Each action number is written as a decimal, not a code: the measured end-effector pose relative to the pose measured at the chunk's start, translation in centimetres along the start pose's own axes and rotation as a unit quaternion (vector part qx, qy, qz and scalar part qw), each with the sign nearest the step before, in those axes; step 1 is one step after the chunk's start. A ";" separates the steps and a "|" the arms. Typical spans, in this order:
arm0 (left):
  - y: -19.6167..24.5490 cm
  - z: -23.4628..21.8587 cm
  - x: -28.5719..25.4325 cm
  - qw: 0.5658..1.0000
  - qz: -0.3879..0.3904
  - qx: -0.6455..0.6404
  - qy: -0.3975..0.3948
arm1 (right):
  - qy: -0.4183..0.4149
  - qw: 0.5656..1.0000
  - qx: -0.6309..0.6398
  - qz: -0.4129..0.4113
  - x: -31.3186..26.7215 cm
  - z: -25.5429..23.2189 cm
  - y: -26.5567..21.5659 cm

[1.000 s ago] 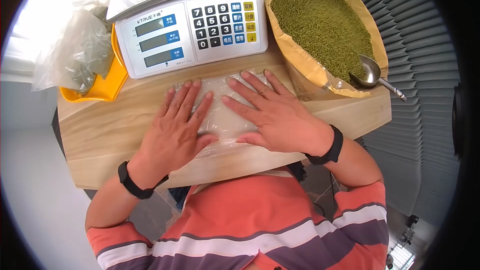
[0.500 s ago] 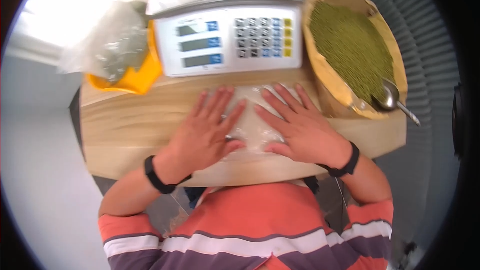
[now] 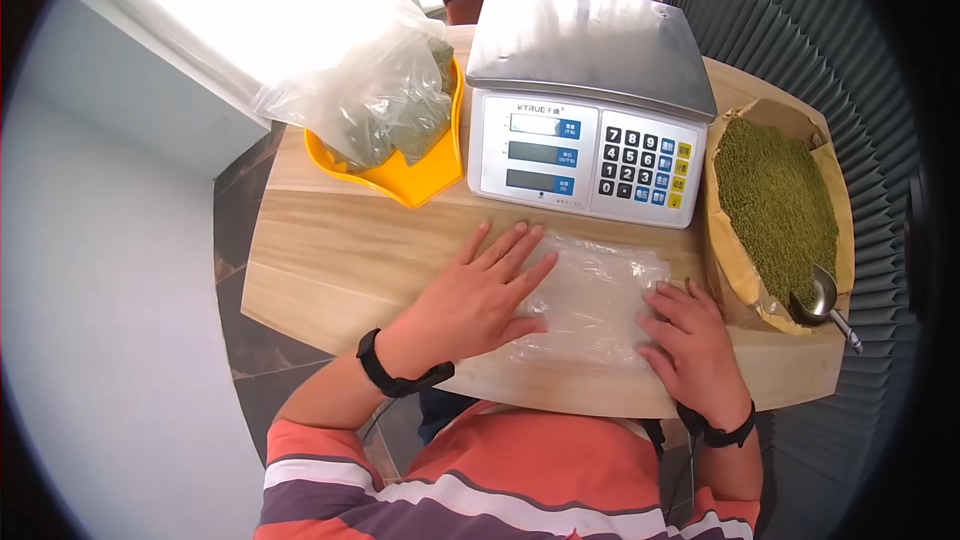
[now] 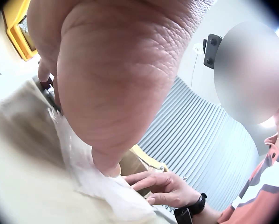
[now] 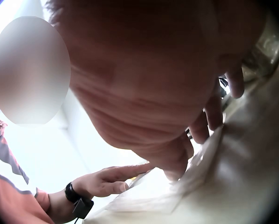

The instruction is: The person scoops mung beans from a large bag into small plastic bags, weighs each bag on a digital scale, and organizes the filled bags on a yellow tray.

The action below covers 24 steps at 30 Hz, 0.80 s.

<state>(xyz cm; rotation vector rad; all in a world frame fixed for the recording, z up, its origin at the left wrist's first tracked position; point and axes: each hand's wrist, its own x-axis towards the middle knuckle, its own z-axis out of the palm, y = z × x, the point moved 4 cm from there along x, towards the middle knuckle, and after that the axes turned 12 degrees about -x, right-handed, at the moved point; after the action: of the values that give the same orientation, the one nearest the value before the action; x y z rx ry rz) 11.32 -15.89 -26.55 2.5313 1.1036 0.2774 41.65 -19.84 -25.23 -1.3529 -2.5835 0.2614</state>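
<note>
A clear plastic bag [image 3: 595, 302] lies flat on the wooden table in front of the person. The left hand [image 3: 478, 292] rests over its left edge with fingers spread and thumb out to the side. At the bag's right edge the right hand [image 3: 697, 348] touches the plastic with slightly bent fingertips. From the left wrist, the right hand [image 4: 165, 189] shows low over the film, fingers loosely bent. In the right wrist view the fingers [image 5: 200, 128] reach down to the plastic [image 5: 176, 191], and the left hand [image 5: 111, 181] lies beyond with straight fingers.
Behind the bag stands a digital scale [image 3: 590, 155] with a steel platter. To its left, a yellow scoop-shaped tray [image 3: 415, 183] holds a plastic bag of green contents [image 3: 385, 125]. An open paper sack of green beans [image 3: 780, 210] with a metal scoop [image 3: 822, 295] stands at the right.
The right hand has slid to the right, away from the left hand, to the bag's right edge, uncovering the middle. The left hand stays at the left edge. The head view has shifted.
</note>
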 end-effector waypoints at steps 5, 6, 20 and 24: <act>-0.6 1.0 -0.5 1.000 -0.007 0.013 -0.009 | 0.007 1.000 0.015 0.020 0.0 0.1 -0.2; -0.6 1.0 -0.5 1.000 -0.006 0.015 -0.008 | 0.006 1.000 0.014 0.022 0.0 0.1 -0.1; -6.1 -11.8 0.2 0.940 -0.169 -0.064 0.289 | 0.145 0.984 0.103 0.012 -1.1 -3.0 -0.4; -11.9 -16.7 1.9 0.895 -0.166 0.035 0.412 | 0.186 0.975 0.119 0.017 -1.3 -3.0 -0.3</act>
<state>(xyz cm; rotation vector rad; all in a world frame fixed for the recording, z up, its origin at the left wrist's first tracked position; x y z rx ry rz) -0.68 -2.83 -16.02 2.2293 1.8291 1.3093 42.93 -20.95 -22.41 -1.2262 -2.1486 0.2828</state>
